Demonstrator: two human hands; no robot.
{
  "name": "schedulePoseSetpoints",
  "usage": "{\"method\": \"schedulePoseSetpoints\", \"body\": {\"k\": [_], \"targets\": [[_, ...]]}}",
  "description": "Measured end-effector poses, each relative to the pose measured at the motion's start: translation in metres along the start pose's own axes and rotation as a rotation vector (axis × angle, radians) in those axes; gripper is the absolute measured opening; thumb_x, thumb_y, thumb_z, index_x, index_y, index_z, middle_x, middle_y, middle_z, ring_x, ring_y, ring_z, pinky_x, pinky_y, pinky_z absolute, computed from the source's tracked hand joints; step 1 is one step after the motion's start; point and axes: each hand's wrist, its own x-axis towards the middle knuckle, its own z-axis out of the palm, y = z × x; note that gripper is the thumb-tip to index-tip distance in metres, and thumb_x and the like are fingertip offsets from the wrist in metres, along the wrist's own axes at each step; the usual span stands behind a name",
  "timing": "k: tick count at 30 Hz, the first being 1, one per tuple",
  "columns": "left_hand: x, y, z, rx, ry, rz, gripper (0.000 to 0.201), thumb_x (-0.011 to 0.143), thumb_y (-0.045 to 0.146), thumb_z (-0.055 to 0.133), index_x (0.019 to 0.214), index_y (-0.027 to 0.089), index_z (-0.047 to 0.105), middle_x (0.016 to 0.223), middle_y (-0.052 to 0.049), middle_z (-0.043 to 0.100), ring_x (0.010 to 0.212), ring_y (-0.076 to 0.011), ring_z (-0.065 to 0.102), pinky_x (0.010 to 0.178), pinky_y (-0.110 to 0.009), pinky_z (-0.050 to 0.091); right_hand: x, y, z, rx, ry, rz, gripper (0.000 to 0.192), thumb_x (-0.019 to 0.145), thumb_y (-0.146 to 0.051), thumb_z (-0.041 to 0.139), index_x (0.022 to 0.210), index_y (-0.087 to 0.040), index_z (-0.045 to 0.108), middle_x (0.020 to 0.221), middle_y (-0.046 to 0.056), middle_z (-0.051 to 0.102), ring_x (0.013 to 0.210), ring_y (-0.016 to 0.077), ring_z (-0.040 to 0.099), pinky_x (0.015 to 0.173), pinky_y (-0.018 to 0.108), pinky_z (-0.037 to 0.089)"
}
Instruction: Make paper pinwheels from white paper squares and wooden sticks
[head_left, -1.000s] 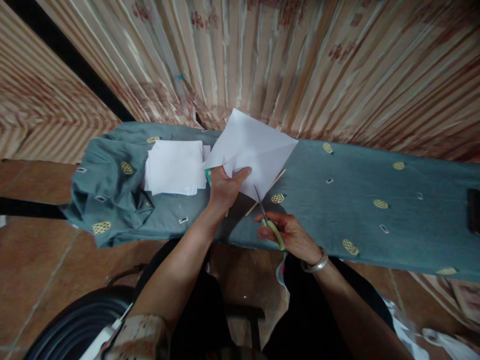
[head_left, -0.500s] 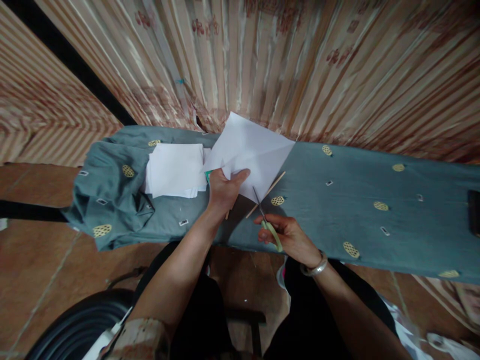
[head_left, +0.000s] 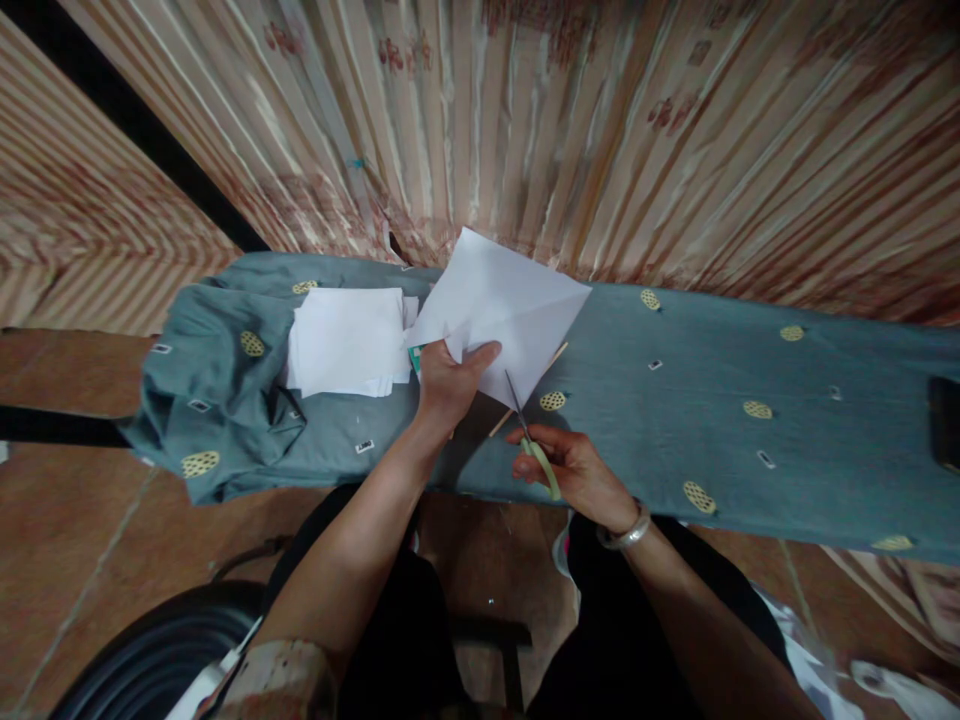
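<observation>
A white sheet of paper (head_left: 517,300) is pinched in my left hand (head_left: 450,385), thumb on top, with its fingers hidden beneath. My right hand (head_left: 574,468) grips scissors (head_left: 541,465) by their pale green handles. The dark blades reach over the sheet's lower corner; whether they cut into it cannot be made out. Under the paper lies a thin wooden stick (head_left: 501,423), partly covered. A small green item (head_left: 415,358) peeks out beside my left hand, mostly hidden.
A stack of white paper (head_left: 349,340) lies left on the table's blue-green cloth (head_left: 652,430). A pleated curtain (head_left: 480,130) hangs behind the table. A dark object (head_left: 943,422) sits at the right edge. A black round stool (head_left: 165,650) stands at the lower left.
The paper's lower corner has shifted slightly down and right, covering more of the stick. Both hands keep their grips and have barely moved.
</observation>
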Motion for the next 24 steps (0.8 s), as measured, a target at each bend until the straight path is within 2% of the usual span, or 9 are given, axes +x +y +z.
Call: {"method": "schedulePoseSetpoints", "body": {"k": [7, 14, 20, 24], "targets": [[0.0001, 0.0001, -0.0002, -0.010, -0.006, -0.009, 0.023, 0.063, 0.030, 0.077, 0.075, 0.011, 0.069, 0.076, -0.008, 0.071, 0.071, -0.0199, 0.066, 0.065, -0.030, 0.054, 0.0009, -0.0006, 0.0009, 0.082, -0.010, 0.054, 0.049, 0.062, -0.053, 0.080, 0.094, -0.019, 0.067, 0.064, -0.003, 0.062, 0.056, 0.0117, 0.057, 0.054, 0.025, 0.046], [-0.0012, 0.0018, -0.0011, 0.016, -0.003, -0.011, 0.022, 0.063, 0.030, 0.077, 0.073, 0.013, 0.068, 0.078, -0.008, 0.071, 0.072, -0.0208, 0.066, 0.068, -0.032, 0.055, 0.0015, -0.0007, 0.0017, 0.101, -0.010, 0.059, 0.048, 0.062, -0.052, 0.080, 0.094, -0.018, 0.066, 0.062, -0.003, 0.063, 0.054, 0.0108, 0.055, 0.052, 0.024, 0.044], [-0.0027, -0.0002, 0.0014, 0.021, -0.025, 0.014, 0.018, 0.063, 0.029, 0.077, 0.068, 0.016, 0.065, 0.071, -0.007, 0.069, 0.089, -0.0265, 0.067, 0.078, -0.036, 0.056, 0.0010, -0.0035, 0.0019, 0.113, 0.023, 0.056, 0.050, 0.061, -0.053, 0.081, 0.093, -0.017, 0.066, 0.061, -0.004, 0.061, 0.055, 0.0100, 0.053, 0.052, 0.023, 0.041], [-0.0028, -0.0005, 0.0015, 0.029, -0.024, 0.022, 0.018, 0.064, 0.029, 0.076, 0.068, 0.015, 0.065, 0.077, -0.009, 0.070, 0.087, -0.0257, 0.067, 0.079, -0.037, 0.055, 0.0009, -0.0052, 0.0027, 0.116, 0.028, 0.065, 0.050, 0.061, -0.054, 0.080, 0.092, -0.017, 0.065, 0.060, -0.003, 0.062, 0.053, 0.0102, 0.052, 0.052, 0.024, 0.041]]}}
